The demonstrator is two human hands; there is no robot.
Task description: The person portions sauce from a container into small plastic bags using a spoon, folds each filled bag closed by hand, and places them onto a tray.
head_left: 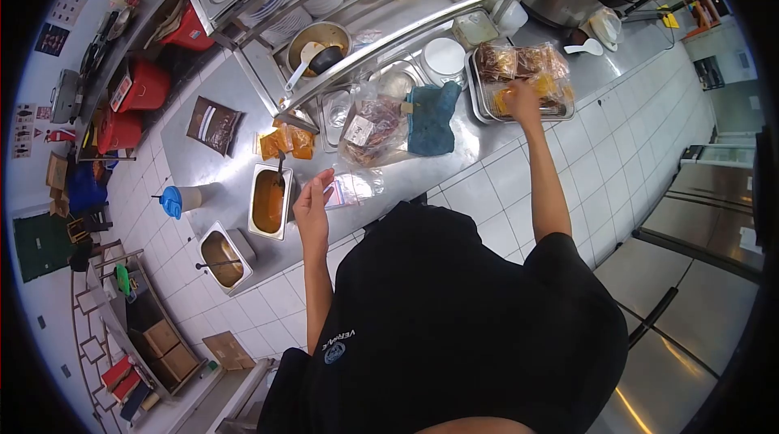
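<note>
My right hand [524, 103] is over a metal tray [560, 118] heaped with clear plastic packets. Its fingers are curled onto an orange sauce packet [501, 101] at the near left of the pile; the fingertips are partly hidden. Dark brown packets [497, 60] lie toward the back of the same tray. Above the counter's front edge, my left hand [312, 200] is open and holds nothing. Beside it are a clear plastic bag [355, 188] with printing and a steel pan of orange sauce [268, 202] with a ladle in it.
Orange packets [286, 142] and a large dark pouch [215, 125] lie on the steel counter [182, 138]. A teal cloth [432, 119] sits by a bagged item [375, 132]. A second pan [225, 259] and a blue-lidded jug [180, 200] stand left. A metal shelf [365, 52] overhangs the back.
</note>
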